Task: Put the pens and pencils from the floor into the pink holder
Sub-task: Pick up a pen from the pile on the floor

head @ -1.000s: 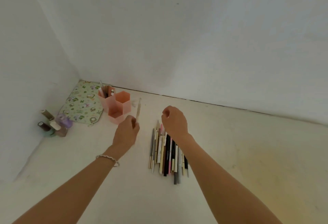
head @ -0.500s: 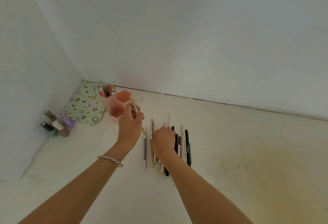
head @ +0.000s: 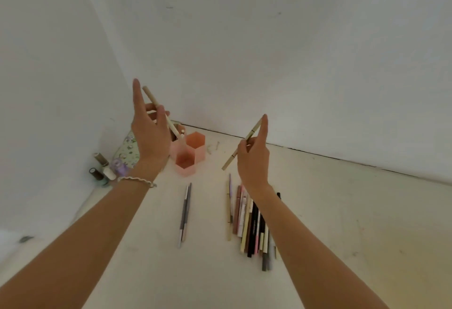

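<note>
The pink holder (head: 188,156), made of hexagonal cups, stands on the floor near the corner with a few pens in its back cup. My left hand (head: 149,132) is raised just left of it and pinches a cream pen (head: 159,110), whose lower tip points down over the back cups. My right hand (head: 254,159) is lifted to the right of the holder, pinching a beige pencil (head: 241,146) held at a slant. Several pens and pencils (head: 249,220) lie in a bunch on the floor under my right forearm. A grey pen pair (head: 185,213) lies apart, to their left.
A floral pouch (head: 127,151) lies in the corner behind my left hand. Small bottles (head: 102,170) stand against the left wall. White walls close the scene at the left and back. Bare floor stretches to the right.
Both hands have risen off the floor. My right hand picked a beige pencil out of the bunch. My left hand carried its cream pen up over the holder.
</note>
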